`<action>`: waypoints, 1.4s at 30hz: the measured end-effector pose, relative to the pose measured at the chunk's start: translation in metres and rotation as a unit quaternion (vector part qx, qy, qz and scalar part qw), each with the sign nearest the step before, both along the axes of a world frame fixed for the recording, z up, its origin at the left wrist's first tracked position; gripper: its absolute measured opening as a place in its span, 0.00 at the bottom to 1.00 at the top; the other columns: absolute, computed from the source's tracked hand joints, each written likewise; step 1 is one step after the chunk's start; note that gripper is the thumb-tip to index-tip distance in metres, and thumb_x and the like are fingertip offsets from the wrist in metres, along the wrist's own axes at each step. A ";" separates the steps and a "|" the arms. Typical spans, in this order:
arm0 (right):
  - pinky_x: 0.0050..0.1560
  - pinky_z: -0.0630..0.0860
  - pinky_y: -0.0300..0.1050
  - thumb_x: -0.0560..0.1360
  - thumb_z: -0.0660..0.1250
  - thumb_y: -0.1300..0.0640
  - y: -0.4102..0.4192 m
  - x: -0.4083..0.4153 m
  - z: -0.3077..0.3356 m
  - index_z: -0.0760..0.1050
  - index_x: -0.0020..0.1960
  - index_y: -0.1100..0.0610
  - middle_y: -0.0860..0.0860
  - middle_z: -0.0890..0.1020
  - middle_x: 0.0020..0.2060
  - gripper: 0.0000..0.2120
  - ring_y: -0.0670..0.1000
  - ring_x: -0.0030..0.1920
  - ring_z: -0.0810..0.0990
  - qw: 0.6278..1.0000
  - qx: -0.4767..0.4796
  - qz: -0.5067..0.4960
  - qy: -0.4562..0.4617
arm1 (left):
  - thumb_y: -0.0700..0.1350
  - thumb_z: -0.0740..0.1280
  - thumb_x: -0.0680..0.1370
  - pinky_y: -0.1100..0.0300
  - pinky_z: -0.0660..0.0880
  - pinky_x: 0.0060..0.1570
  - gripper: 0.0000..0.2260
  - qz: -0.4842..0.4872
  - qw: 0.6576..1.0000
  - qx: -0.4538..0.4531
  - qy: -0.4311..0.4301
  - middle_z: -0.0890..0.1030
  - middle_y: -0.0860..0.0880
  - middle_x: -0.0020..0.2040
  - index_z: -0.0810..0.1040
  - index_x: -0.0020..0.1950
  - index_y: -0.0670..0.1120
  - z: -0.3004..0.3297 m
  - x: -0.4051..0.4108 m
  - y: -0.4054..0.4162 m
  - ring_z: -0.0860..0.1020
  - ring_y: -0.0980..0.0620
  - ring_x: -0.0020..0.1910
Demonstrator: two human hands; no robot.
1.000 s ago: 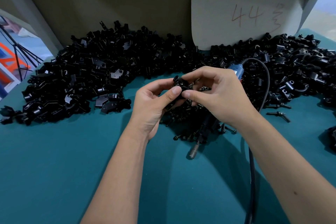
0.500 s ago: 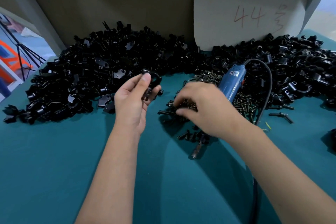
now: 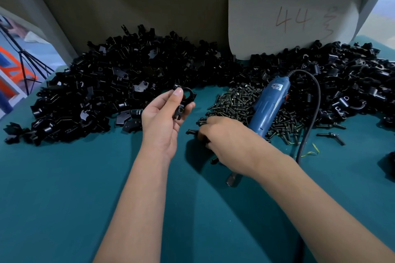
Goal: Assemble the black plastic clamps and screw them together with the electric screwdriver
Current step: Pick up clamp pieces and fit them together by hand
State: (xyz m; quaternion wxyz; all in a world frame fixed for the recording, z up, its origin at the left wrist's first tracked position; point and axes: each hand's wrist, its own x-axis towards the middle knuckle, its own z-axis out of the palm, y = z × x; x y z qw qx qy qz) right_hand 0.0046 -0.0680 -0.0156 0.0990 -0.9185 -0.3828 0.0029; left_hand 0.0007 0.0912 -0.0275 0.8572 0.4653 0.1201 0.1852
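My left hand (image 3: 162, 121) holds a black plastic clamp (image 3: 184, 102) above the teal table, thumb on its ring and fingers behind it. My right hand (image 3: 226, 141) is down on the table at the near edge of the pile of dark screws (image 3: 237, 102), fingers curled over loose screws; what it pinches is hidden. The blue electric screwdriver (image 3: 268, 107) lies on the screws just right of that hand, with its metal tip (image 3: 232, 179) showing below my wrist and its black cord (image 3: 314, 100) looping right.
A large heap of black clamp parts (image 3: 102, 92) fills the back left, and another heap (image 3: 342, 79) the back right. A white board marked 44 (image 3: 292, 17) leans on the back wall. Loose screws (image 3: 331, 134) lie at right on the teal table (image 3: 64, 198).
My hands have come apart. The left carried the clamp to the left and holds it there, while the right dropped to the screws on the table and shifted slightly along them.
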 end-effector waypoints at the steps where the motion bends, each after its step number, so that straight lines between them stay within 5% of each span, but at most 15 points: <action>1: 0.56 0.77 0.50 0.82 0.66 0.62 -0.001 0.002 0.002 0.79 0.58 0.54 0.50 0.76 0.53 0.07 0.54 0.54 0.78 1.000 0.022 -0.009 0.016 | 0.40 0.74 0.79 0.63 0.81 0.44 0.02 -0.008 1.000 0.005 0.001 0.85 0.46 0.44 0.85 0.49 0.42 -0.001 0.000 -0.001 0.86 0.47 0.42; 5: 0.50 0.76 0.42 0.79 0.73 0.60 -0.014 0.010 0.011 0.84 0.52 0.54 0.46 0.81 0.44 0.04 0.46 0.44 0.78 0.961 0.261 -0.084 0.026 | 0.39 0.72 0.80 0.63 0.81 0.45 0.04 -0.045 0.999 0.018 0.004 0.85 0.44 0.48 0.83 0.53 0.41 -0.001 -0.002 -0.004 0.86 0.47 0.44; 11: 0.39 0.78 0.39 0.75 0.78 0.62 -0.032 0.021 0.012 0.85 0.48 0.53 0.49 0.87 0.39 0.05 0.46 0.36 0.83 0.782 0.588 -0.172 0.113 | 0.42 0.70 0.79 0.64 0.81 0.46 0.10 -0.147 0.988 0.038 0.005 0.87 0.44 0.49 0.79 0.58 0.40 0.002 -0.006 -0.013 0.85 0.49 0.44; 21: 0.33 0.76 0.35 0.75 0.78 0.63 -0.034 0.024 0.005 0.85 0.47 0.54 0.49 0.87 0.38 0.05 0.41 0.31 0.80 0.797 0.567 -0.160 0.137 | 0.45 0.73 0.75 0.64 0.81 0.45 0.07 -0.195 0.981 0.014 0.009 0.86 0.45 0.49 0.86 0.51 0.44 0.000 -0.008 -0.022 0.85 0.50 0.43; 26: 0.34 0.78 0.36 0.76 0.77 0.61 -0.034 0.024 0.004 0.85 0.47 0.53 0.49 0.87 0.38 0.04 0.42 0.32 0.81 0.800 0.561 -0.149 0.155 | 0.39 0.77 0.70 0.64 0.81 0.46 0.18 -0.207 0.978 0.003 -0.003 0.86 0.45 0.47 0.81 0.59 0.41 0.000 -0.007 -0.023 0.85 0.51 0.43; 30: 0.36 0.79 0.43 0.80 0.73 0.61 -0.035 0.026 0.006 0.85 0.46 0.55 0.54 0.85 0.37 0.05 0.51 0.35 0.81 0.789 0.571 -0.126 0.187 | 0.36 0.79 0.65 0.64 0.81 0.45 0.17 -0.205 0.979 0.016 -0.011 0.86 0.45 0.43 0.83 0.53 0.43 -0.002 -0.007 -0.024 0.86 0.50 0.41; 36: 0.35 0.78 0.39 0.81 0.71 0.63 -0.035 0.027 0.007 0.87 0.50 0.57 0.49 0.84 0.37 0.06 0.46 0.38 0.80 0.769 0.582 -0.111 0.239 | 0.36 0.78 0.68 0.66 0.80 0.44 0.20 -0.213 0.977 -0.001 -0.001 0.85 0.47 0.43 0.80 0.58 0.41 -0.002 -0.006 -0.026 0.84 0.52 0.41; 42: 0.37 0.79 0.41 0.78 0.75 0.60 -0.039 0.025 0.012 0.88 0.49 0.54 0.64 0.82 0.40 0.04 0.51 0.34 0.77 0.795 0.556 -0.090 0.224 | 0.36 0.78 0.68 0.67 0.80 0.42 0.19 -0.229 0.973 -0.038 -0.002 0.84 0.48 0.42 0.81 0.58 0.42 -0.003 -0.007 -0.024 0.84 0.53 0.40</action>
